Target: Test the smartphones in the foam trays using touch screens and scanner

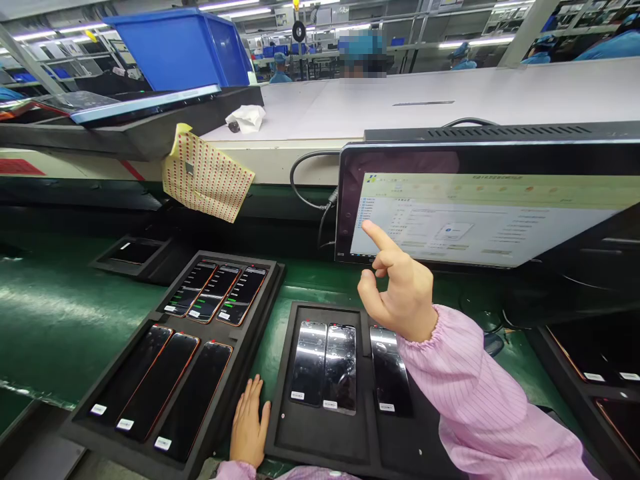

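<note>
My right hand (397,283), in a pink striped sleeve, points its index finger at the left part of a lit monitor (475,220). The other fingers are curled and hold nothing; whether the fingertip touches the glass I cannot tell. Lying flat with fingers stretched out, my left hand (249,421) rests between two black foam trays. The left tray (245,343) bears several smartphones (159,380) with orange edges and white labels, some with lit screens. In the right tray (320,450) lie dark phones (309,363), one partly behind my right forearm.
A green belt surface (60,300) runs under the trays. More phones (585,347) lie at the far right. A dotted yellow sticker sheet (207,173) hangs from the shelf edge. Above are a blue bin (165,50) and crumpled white paper (247,119). Several people are in the background.
</note>
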A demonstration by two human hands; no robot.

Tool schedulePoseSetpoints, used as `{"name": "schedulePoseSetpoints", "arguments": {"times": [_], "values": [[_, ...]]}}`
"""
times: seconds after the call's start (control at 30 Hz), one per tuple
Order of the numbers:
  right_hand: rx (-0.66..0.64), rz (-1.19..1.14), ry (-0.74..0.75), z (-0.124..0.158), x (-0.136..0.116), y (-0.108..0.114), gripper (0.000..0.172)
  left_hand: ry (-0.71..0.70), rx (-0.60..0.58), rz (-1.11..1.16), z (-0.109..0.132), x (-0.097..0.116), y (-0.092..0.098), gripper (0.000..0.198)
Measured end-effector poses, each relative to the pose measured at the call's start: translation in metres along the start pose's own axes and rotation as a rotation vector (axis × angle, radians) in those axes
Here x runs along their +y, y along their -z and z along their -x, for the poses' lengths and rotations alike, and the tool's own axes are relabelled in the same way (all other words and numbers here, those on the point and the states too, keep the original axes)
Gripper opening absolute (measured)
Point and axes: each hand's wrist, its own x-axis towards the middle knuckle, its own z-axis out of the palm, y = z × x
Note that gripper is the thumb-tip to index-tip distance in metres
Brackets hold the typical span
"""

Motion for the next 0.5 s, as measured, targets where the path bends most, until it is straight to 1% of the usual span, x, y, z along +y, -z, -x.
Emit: {"name": "schedulePoseSetpoints", "arguments": {"times": [0.23, 0.5], "values": [[0.027, 0.001, 0.020, -0.0021, -0.0011, 0.0012, 0.027, 0.016, -0.010, 0.017, 0.0007, 0.0010, 0.0005, 0.050], [0.027, 0.007, 0.013, -0.0033, -0.0012, 0.0018, 0.026, 0.024, -0.010, 0.014, -0.0004, 0.0009, 0.0003, 0.048]]}}
